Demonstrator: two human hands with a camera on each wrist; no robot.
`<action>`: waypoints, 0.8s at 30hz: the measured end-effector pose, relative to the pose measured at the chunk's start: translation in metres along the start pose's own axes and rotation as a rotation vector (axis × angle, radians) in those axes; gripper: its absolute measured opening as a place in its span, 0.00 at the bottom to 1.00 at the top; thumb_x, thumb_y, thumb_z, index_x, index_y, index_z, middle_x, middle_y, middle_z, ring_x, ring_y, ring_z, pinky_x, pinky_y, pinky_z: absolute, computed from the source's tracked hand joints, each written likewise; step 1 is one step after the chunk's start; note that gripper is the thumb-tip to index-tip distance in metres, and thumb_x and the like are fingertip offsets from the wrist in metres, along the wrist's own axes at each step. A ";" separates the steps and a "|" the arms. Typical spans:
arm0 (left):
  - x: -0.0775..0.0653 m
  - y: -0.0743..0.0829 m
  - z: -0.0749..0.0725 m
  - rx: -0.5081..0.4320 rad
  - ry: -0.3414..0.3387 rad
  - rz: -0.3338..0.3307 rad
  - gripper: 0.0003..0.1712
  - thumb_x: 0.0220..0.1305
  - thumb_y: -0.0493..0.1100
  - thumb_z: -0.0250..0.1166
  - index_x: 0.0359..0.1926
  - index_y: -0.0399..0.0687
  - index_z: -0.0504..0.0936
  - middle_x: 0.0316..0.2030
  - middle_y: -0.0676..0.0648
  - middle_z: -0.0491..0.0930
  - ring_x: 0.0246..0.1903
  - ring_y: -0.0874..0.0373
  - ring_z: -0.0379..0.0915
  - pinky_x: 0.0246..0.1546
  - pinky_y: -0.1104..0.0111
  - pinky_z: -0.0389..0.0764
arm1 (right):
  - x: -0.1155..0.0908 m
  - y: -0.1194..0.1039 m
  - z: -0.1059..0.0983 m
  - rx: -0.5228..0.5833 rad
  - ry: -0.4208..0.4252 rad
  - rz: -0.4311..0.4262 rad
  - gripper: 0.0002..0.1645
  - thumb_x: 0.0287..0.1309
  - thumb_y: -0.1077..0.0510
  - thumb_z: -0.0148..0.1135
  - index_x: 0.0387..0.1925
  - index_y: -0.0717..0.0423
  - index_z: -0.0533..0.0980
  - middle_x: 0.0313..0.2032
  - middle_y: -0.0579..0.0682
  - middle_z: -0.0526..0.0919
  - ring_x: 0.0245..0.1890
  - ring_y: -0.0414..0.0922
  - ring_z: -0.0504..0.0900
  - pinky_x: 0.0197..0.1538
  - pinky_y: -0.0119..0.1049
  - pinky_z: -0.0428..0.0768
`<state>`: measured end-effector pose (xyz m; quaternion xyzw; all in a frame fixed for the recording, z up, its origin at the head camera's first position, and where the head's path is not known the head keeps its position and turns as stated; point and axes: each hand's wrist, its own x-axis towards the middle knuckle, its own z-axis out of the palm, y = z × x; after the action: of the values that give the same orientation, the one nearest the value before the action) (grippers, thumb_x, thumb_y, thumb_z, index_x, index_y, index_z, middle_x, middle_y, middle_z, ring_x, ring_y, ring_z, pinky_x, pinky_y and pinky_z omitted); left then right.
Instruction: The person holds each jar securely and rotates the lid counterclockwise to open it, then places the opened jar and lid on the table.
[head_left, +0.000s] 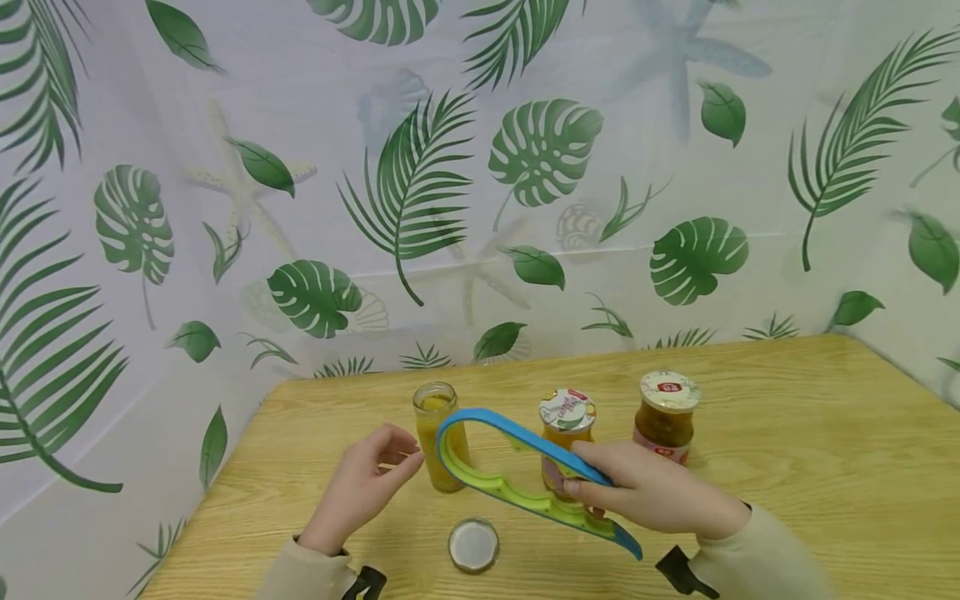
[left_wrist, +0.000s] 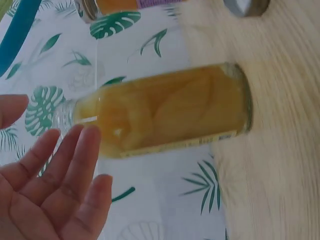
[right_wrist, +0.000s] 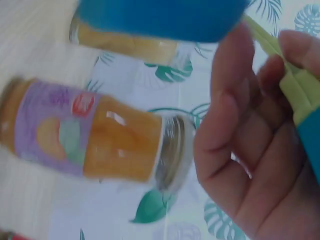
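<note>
So the right hand (head_left: 652, 487) has its grip clamped on the blue-and-green looped tool (head_left: 536, 503), long axis slanting left toward the lidless jar (head_left: 435, 454) — upright on the surface (head_left: 810, 450), just beside the nearer left hand (head_left: 367, 475), thumb and fingers apart.

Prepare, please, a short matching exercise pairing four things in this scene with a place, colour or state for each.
1. Looped tool
2. Tall jar
3. Loose lid
4. Jar furthest right in the head view

A. Dark brown contents, top covered
B. Gripped by the right hand
C. Lying flat on the table
D. Uncapped, beside the left hand

Pairs: 1-B; 2-D; 3-C; 4-A
</note>
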<state>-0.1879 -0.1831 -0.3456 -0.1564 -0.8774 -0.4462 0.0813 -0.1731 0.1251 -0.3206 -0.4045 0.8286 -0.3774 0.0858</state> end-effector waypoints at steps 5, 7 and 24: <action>0.001 0.007 0.013 -0.036 -0.150 0.060 0.09 0.59 0.45 0.59 0.35 0.44 0.75 0.33 0.50 0.77 0.35 0.57 0.73 0.31 0.68 0.75 | -0.017 0.007 -0.010 -0.020 0.133 -0.035 0.06 0.63 0.58 0.47 0.31 0.53 0.69 0.23 0.39 0.73 0.22 0.35 0.70 0.24 0.31 0.71; 0.002 0.011 0.020 -0.047 -0.196 0.075 0.09 0.59 0.46 0.59 0.35 0.45 0.75 0.33 0.51 0.77 0.36 0.57 0.73 0.32 0.68 0.75 | -0.023 0.010 -0.013 0.013 0.160 -0.017 0.07 0.64 0.60 0.46 0.31 0.56 0.69 0.28 0.42 0.76 0.26 0.36 0.73 0.28 0.32 0.73; 0.041 0.050 0.098 -0.073 -0.212 0.039 0.36 0.54 0.51 0.63 0.59 0.39 0.61 0.56 0.42 0.64 0.56 0.49 0.59 0.51 0.55 0.66 | -0.052 0.018 -0.040 0.149 0.413 0.100 0.08 0.66 0.61 0.41 0.37 0.64 0.55 0.50 0.72 0.66 0.47 0.57 0.70 0.31 0.37 0.72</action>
<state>-0.2092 -0.0680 -0.3535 -0.2226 -0.8610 -0.4573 -0.0092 -0.1675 0.1931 -0.3132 -0.2693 0.8175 -0.5078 -0.0375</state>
